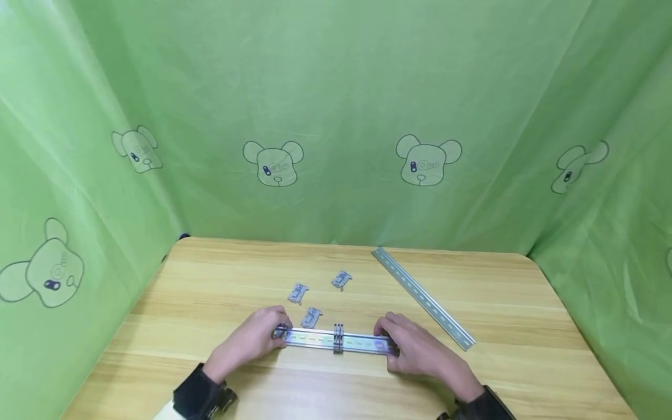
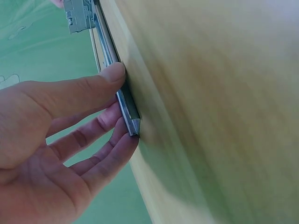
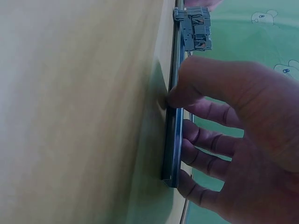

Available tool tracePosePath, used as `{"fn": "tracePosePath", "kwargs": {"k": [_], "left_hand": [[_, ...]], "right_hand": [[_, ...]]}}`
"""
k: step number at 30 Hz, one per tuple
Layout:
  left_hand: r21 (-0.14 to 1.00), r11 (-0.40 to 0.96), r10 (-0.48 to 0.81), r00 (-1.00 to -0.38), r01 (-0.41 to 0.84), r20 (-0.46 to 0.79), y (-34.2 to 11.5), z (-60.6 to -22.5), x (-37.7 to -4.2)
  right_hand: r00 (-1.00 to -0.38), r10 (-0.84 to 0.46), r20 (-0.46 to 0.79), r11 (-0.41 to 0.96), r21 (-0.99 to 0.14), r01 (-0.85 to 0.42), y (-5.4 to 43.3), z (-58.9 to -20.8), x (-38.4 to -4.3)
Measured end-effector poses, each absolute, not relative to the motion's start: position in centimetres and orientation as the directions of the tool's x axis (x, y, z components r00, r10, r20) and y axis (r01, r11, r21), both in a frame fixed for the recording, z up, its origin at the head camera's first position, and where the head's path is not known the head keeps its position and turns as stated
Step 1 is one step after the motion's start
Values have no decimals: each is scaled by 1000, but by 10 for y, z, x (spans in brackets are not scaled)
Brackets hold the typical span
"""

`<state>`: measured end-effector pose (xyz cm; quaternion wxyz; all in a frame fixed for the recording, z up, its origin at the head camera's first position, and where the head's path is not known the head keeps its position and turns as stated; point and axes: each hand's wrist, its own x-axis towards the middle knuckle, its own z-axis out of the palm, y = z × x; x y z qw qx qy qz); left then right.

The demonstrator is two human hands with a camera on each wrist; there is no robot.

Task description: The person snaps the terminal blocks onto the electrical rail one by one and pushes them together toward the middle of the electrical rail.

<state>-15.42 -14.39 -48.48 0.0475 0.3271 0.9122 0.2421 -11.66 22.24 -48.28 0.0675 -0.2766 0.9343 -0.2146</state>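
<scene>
So the slotted metal rail (image 1: 315, 339) was a shiny silvery strip, with a row of oblong slots down its middle, raised lips along both long sides and a faint purple-blue sheen near the ends. Around mid-length sat a cluster of slim grey blocks (image 1: 338, 338), packed side by side, all notches and little cutouts; couldn't get an exact count. From where I stood the rail ran roughly parallel to the desk's far edge, about midway between its left and right edges. Couldn't tell if it was fully flat on the wood.

The left hand (image 1: 257, 333) pinched one end, thumb on the near side, fingertips on the far side. The right hand (image 1: 413, 345) had the other end pinched the same way.

Just beyond were three loose grey blocks (image 1: 311, 318), one right beside the rail, two closer to the far edge. A second rail (image 1: 424, 298) slanted from the far edge towards the right edge of the wooden desk (image 1: 220, 280). Green curtain (image 1: 336, 87) behind, printed with cartoon animal heads (image 1: 273, 166).
</scene>
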Motion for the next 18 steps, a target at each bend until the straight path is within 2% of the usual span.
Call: {"fn": "tracePosePath", "kwargs": {"k": [18], "left_hand": [[467,677,614,-787,568,66,-140,-484,-180]], "right_hand": [[-844,-535,-36,766,-443,-466,226,-483,-147]]}}
